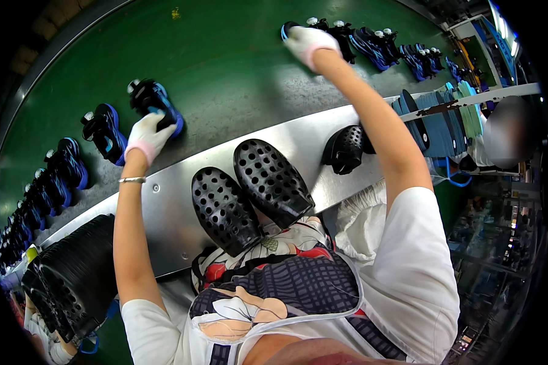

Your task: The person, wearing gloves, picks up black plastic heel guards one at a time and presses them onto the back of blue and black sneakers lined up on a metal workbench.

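Together, we reached out over the green conveyor belt, our gloved left hand closed on a black-and-blue shoe near the belt's left edge and our gloved right hand closed on another shoe at its far edge. Two perforated black clogs lay on the steel ledge along the near edge. Firm grips and keeping the row's spacing seemed wise.
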The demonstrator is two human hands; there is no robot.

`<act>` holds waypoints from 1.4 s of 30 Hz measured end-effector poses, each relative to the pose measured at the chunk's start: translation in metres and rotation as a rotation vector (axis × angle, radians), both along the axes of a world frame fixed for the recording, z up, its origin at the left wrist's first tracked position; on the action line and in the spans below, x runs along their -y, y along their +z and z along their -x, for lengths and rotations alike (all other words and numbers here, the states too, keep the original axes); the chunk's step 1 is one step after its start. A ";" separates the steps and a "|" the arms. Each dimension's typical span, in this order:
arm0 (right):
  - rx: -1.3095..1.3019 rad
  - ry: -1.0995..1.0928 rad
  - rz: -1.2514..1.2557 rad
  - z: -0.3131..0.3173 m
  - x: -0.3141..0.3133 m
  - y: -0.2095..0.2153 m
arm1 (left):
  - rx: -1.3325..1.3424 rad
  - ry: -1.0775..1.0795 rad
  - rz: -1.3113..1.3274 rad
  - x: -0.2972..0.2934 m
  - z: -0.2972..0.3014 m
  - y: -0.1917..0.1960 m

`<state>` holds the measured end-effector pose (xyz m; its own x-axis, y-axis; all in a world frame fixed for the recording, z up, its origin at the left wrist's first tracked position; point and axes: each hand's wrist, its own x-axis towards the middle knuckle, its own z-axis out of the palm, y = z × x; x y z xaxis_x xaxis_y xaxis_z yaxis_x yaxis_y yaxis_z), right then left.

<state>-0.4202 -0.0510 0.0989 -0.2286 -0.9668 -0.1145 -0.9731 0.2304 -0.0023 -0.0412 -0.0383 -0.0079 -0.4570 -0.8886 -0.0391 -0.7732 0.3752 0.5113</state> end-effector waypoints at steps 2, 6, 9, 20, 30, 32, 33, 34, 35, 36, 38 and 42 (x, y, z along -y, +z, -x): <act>-0.034 -0.172 0.053 0.051 -0.001 -0.005 | 0.053 0.005 -0.133 -0.001 -0.007 0.007; -0.118 -0.301 -0.027 0.111 0.009 -0.028 | -0.058 0.105 0.028 -0.013 -0.010 -0.015; -0.143 -0.341 -0.076 0.126 0.019 -0.042 | 0.024 0.123 -0.242 -0.007 -0.007 -0.001; -0.002 -0.140 -0.187 0.037 0.034 -0.054 | -0.044 0.080 -0.023 -0.011 -0.013 -0.016; 0.251 0.086 -0.245 -0.085 -0.023 -0.041 | -0.110 0.072 -0.017 -0.006 -0.012 -0.018; 0.314 0.180 -0.144 -0.071 -0.044 -0.028 | -0.103 0.060 0.037 -0.002 -0.016 -0.028; 0.335 0.241 -0.067 -0.060 -0.056 -0.021 | -0.128 0.070 0.084 -0.001 -0.020 -0.035; 0.349 0.242 -0.017 -0.052 -0.075 -0.004 | -0.088 0.091 0.037 0.000 -0.020 -0.037; 0.365 0.153 -0.008 -0.040 -0.092 0.009 | -0.048 0.105 -0.006 0.002 -0.020 -0.038; 0.354 0.091 0.021 -0.031 -0.112 0.024 | -0.055 0.117 -0.017 0.003 -0.026 -0.045; 0.281 0.031 0.074 0.000 -0.150 0.038 | -0.045 0.140 -0.034 0.006 -0.033 -0.049; 0.241 -0.115 0.067 0.043 -0.224 0.035 | -0.001 0.183 -0.043 0.007 -0.035 -0.041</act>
<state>-0.4632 0.1727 0.1334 -0.3117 -0.9432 -0.1153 -0.9098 0.3312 -0.2500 -0.0060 -0.0449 -0.0488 -0.2881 -0.9544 -0.0787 -0.8260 0.2060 0.5246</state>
